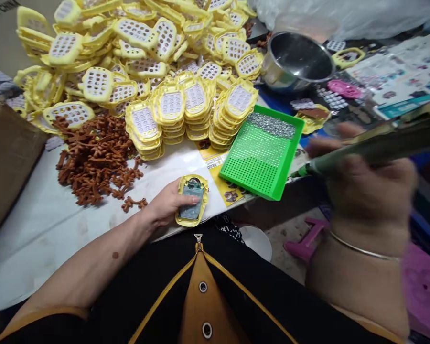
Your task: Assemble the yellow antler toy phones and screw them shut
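Yellow case (204, 197) is lower centre of frame, board (190, 211) up. My L hand (166, 200) has it pinched: thumb across the board, other fingers mostly hidden. R hand (372, 186), right of frame, is wrapped round the driver (324, 164), tip nr green tray (291, 160); blurred, can't tell how tight. Best: case level, thumb firm, driver straight, esp. nr rim.
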A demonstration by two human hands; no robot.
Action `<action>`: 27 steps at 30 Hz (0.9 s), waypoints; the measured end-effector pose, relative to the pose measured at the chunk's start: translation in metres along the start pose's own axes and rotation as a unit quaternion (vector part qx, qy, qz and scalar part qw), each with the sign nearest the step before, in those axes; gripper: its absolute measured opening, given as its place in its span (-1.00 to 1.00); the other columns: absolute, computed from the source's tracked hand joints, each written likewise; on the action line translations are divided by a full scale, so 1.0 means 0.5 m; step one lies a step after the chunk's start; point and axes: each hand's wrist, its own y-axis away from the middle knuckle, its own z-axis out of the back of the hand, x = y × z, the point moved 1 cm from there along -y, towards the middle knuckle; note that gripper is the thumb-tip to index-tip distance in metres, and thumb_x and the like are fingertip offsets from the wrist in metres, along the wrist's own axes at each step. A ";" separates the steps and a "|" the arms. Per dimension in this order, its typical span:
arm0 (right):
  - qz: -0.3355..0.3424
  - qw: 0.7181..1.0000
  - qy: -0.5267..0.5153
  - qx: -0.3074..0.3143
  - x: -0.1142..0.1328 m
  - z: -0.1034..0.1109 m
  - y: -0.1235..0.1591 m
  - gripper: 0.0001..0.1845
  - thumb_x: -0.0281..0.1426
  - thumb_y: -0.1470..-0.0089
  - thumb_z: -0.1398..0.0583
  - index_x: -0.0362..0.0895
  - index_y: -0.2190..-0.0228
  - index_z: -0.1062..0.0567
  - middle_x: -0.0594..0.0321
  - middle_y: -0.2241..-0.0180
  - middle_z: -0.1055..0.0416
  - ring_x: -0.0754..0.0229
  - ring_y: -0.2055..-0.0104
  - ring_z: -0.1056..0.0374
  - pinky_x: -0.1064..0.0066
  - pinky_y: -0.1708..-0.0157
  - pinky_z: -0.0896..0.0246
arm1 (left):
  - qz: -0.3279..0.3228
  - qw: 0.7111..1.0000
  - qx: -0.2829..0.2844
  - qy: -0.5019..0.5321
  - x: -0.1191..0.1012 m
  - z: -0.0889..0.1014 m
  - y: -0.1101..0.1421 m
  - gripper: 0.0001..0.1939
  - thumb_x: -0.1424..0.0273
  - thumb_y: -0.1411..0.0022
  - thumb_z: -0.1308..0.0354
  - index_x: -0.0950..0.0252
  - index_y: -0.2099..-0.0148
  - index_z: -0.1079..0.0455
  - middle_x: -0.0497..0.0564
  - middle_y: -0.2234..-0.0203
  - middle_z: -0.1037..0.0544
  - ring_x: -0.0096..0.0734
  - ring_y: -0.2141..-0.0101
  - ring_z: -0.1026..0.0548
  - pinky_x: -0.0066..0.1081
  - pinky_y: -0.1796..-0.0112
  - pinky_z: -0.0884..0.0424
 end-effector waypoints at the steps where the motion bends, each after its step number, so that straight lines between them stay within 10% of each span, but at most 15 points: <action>1: -0.020 0.997 -0.029 -0.074 -0.001 0.001 -0.006 -0.68 -0.17 -0.16 -0.13 0.16 0.04 -0.43 0.16 0.18 -0.48 0.01 0.29 -0.47 0.08 0.37 -0.38 | 0.007 1.000 0.017 0.000 0.003 -0.015 -0.017 -0.57 0.55 0.24 -0.41 0.35 0.23 -0.43 0.02 0.42 -0.59 -0.39 0.48 -0.53 -0.41 0.41 -0.47; 4: -0.023 0.987 -0.072 -0.142 0.005 -0.024 -0.039 -0.78 -0.20 -0.06 -0.24 0.03 0.22 -0.46 0.12 0.27 -0.44 0.18 0.49 -0.34 0.19 0.45 -0.34 | 0.007 0.999 0.050 0.017 0.007 -0.046 -0.051 -0.59 0.59 0.23 -0.40 0.33 0.25 -0.42 0.00 0.44 -0.59 -0.43 0.49 -0.52 -0.44 0.42 -0.46; 14: 0.043 0.966 -0.249 -0.051 -0.061 -0.166 -0.136 -0.71 -0.21 -0.01 -0.28 0.01 0.23 -0.39 0.46 0.63 -0.22 0.33 0.67 -0.17 0.41 0.66 -0.14 | 0.004 0.996 -0.055 0.077 -0.001 -0.051 -0.055 -0.55 0.60 0.20 -0.39 0.33 0.21 -0.36 -0.01 0.41 -0.60 -0.41 0.44 -0.54 -0.42 0.37 -0.50; 27: 0.008 0.942 -0.334 -0.036 -0.078 -0.188 -0.130 -0.71 -0.33 0.04 -0.33 0.03 0.22 -0.46 0.46 0.63 -0.25 0.33 0.65 -0.19 0.41 0.65 -0.10 | 0.042 0.995 -0.052 0.080 -0.005 -0.049 -0.062 -0.52 0.60 0.18 -0.39 0.35 0.17 -0.31 0.01 0.39 -0.60 -0.40 0.42 -0.55 -0.41 0.37 -0.51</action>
